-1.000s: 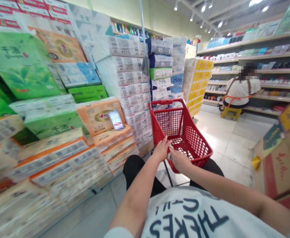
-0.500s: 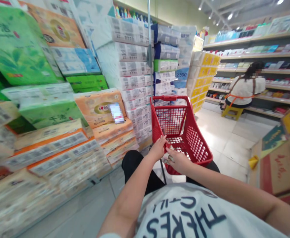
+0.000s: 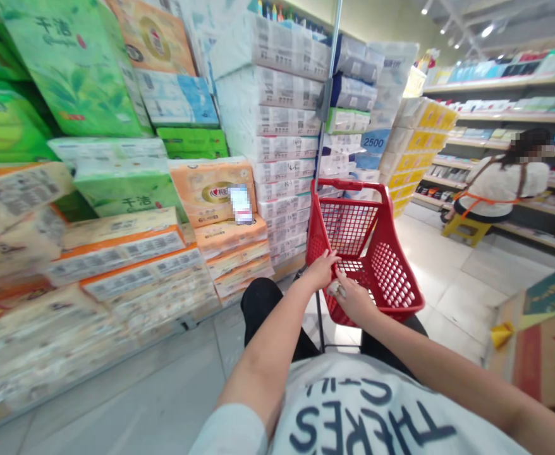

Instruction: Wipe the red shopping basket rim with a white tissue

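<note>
Compared with half a second ago, the red shopping cart [image 3: 385, 224] sits farther right in view; both hands remain at its near edge. Left hand [image 3: 323, 272]: fingers extended, slightly bent, over the rim; whether they press on it cannot be told. Right hand [image 3: 356, 300]: fingers curled around a small crumpled pale item [image 3: 337, 289]. The cart has perforated walls and stands before the person, beside stacked tissue packs [image 3: 287, 170].

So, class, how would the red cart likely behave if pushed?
The red cart is probably stiff, since its walls show no sag. Being perforated, it may be fairly light for its size. A thin dark leg beneath suggests it might tip.
</note>
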### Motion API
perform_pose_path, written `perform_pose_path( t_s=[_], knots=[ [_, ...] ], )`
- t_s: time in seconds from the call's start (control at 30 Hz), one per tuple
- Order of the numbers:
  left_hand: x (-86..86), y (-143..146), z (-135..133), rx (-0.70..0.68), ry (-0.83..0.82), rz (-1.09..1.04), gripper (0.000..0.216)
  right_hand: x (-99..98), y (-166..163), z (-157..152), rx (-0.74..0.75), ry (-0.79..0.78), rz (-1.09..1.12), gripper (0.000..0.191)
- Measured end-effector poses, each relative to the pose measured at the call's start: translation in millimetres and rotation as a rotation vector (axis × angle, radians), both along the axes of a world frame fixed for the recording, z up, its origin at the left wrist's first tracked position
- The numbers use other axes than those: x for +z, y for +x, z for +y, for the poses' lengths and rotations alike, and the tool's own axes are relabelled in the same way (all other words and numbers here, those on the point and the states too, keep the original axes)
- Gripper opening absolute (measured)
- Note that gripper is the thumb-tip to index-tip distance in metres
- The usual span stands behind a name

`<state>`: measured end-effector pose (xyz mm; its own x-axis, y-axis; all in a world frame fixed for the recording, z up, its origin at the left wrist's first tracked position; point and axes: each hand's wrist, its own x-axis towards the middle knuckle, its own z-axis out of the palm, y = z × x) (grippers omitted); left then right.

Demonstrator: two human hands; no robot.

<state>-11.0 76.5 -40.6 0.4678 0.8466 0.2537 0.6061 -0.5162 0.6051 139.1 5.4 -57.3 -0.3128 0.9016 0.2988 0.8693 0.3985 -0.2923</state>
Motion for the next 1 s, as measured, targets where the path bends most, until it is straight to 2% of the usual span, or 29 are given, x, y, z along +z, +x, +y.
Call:
perform_pose_path(
  t_s=[0.17, 0.27, 0.33, 0.4, 0.5, 0.63, 0.7, 0.77, 0.87, 0.93, 1.0],
  knots=[
    [28.5, -31, 9, 0.037, -0.1, -0.127, 0.047, 6.4, -12, 7, -0.042, -0.061, 0.011, 0.055],
    [40.7, -33, 7, 0.012, -0.149, -0.142, 0.043, 12.3, -25, 12, -0.049, -0.09, 0.022, 0.054],
    [43.0, -26, 1, 0.001, -0.228, -0.145, 0.053, 14.1, -32, 12, -0.032, -0.094, 0.031, 0.054],
    [40.7, -20, -5, 0.017, -0.298, -0.127, 0.063, 14.0, -32, 10, 0.007, -0.082, 0.03, 0.054],
    [31.7, -20, -8, 0.048, -0.276, -0.121, 0.067, 11.6, -24, 2, 0.131, -0.012, -0.008, 0.052],
    [17.0, -28, -4, 0.028, -0.193, -0.162, 0.055, 8.9, -11, -7, 0.358, 0.057, -0.092, 0.057],
    [10.1, -29, -3, 0.042, -0.15, -0.171, 0.046, 7.6, -10, -10, 0.335, 0.048, -0.099, 0.058],
    [4.3, -26, -3, 0.08, -0.118, -0.172, 0.05, 5.6, -11, -15, 0.301, 0.015, -0.127, 0.062],
    [-1.7, -23, -5, 0.179, -0.15, -0.191, 0.059, 1.7, -9, -21, 0.46, -0.014, -0.221, 0.069],
    [-3.6, -22, -7, 0.229, -0.205, -0.22, 0.062, 0.5, -8, -22, 0.554, -0.023, -0.206, 0.068],
    [-4.0, -23, -7, 0.242, -0.25, -0.247, 0.063, 1.4, -11, -18, 0.521, -0.034, -0.087, 0.067]
  ],
)
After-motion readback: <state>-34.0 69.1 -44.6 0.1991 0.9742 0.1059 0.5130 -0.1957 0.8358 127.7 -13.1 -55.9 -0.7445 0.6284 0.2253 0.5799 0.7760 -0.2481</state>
